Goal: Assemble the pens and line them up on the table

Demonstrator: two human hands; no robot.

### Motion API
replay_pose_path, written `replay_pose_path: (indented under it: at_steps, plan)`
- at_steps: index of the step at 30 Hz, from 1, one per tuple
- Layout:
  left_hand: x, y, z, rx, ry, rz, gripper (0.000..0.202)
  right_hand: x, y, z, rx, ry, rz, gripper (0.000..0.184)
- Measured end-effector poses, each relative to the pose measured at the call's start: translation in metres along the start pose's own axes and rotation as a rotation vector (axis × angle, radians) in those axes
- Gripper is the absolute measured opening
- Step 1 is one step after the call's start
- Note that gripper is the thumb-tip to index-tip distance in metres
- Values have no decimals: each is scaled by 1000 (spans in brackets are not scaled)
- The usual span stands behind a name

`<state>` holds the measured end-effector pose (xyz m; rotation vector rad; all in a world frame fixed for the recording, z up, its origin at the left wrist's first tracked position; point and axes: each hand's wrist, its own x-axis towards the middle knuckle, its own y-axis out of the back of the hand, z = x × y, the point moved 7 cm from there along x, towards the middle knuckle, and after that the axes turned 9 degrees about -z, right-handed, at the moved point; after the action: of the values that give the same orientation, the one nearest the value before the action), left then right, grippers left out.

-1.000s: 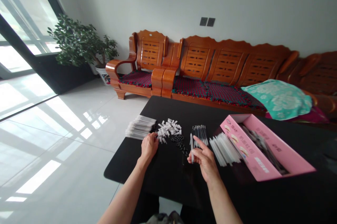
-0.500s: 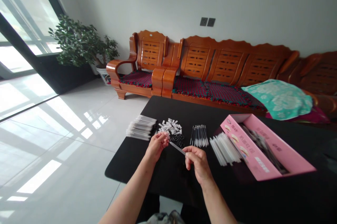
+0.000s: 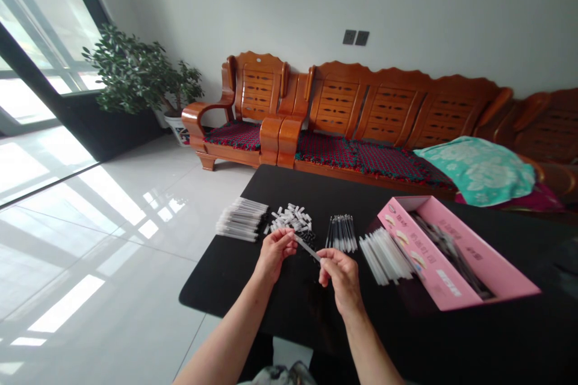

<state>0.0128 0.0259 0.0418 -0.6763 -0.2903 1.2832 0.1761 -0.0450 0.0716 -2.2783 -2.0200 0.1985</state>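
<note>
A slim translucent white pen barrel (image 3: 308, 248) slants between my hands above the black table. My right hand (image 3: 341, 275) is closed on its near end with thumb and fingers. At the far end, the pinched fingertips of my left hand (image 3: 273, 253) cover the barrel's tip; any small part between them is hidden. Just beyond the left hand lie a heap of small white caps (image 3: 292, 216) and some tiny black pieces (image 3: 309, 238). Several dark-tipped pen refills (image 3: 342, 233) lie in a row beyond the right hand. A stack of white barrels (image 3: 386, 255) is to its right.
Many pens (image 3: 241, 219) are stacked at the table's left edge. An open pink box (image 3: 418, 255) with dark contents stands on the right of the black table (image 3: 235, 273). Behind are a wooden sofa (image 3: 338, 96), a turquoise cloth (image 3: 483, 171) and a potted plant (image 3: 135, 71).
My left hand has moved slightly right to the barrel's far end, closing the small gap between them. The right hand has shifted little and keeps its hold. Things on the table look unmoved.
</note>
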Motion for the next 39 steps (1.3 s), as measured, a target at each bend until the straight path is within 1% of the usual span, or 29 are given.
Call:
replay_pose_path:
  at_steps: [4, 7, 11, 13, 15, 18, 23, 28, 32, 34, 36, 39]
  plan:
    - [-1, -1, 1, 26, -5, -18, 40, -1, 6, 3, 84, 24, 79, 24]
    - [-3, -5, -2, 50, 14, -70, 41, -1, 11, 4, 173, 46, 137, 29]
    - [-9, -20, -9, 69, 23, -167, 35, -1, 12, 1, 272, 66, 172, 33]
    - [-14, -30, -11, 56, 22, -194, 35, -1, 13, -1, 305, 74, 191, 33]
    - [-19, -39, -11, 27, 5, -202, 35, -2, 14, -3, 328, 81, 209, 32]
    - [-24, -48, -7, -4, -61, -190, 35, -2, 14, -5, 378, 79, 228, 30]
    - [-28, -56, -3, 22, -135, -201, 34, 0, 15, -11, 419, 33, 203, 30]
    - [-35, -61, 6, 128, -217, -214, 35, 4, 14, -8, 497, -94, 150, 29]
    - [-40, -64, 13, 267, -301, -255, 30, 7, 12, 0, 556, -197, 135, 26]
    - [-41, -63, 16, 353, -336, -247, 28, 8, 12, 1, 553, -205, 131, 26]
    - [-41, -61, 17, 404, -352, -235, 27, 8, 11, -2, 540, -181, 127, 28]
    - [-39, -63, 16, 383, -330, -249, 28, 8, 9, -7, 533, -134, 116, 30]
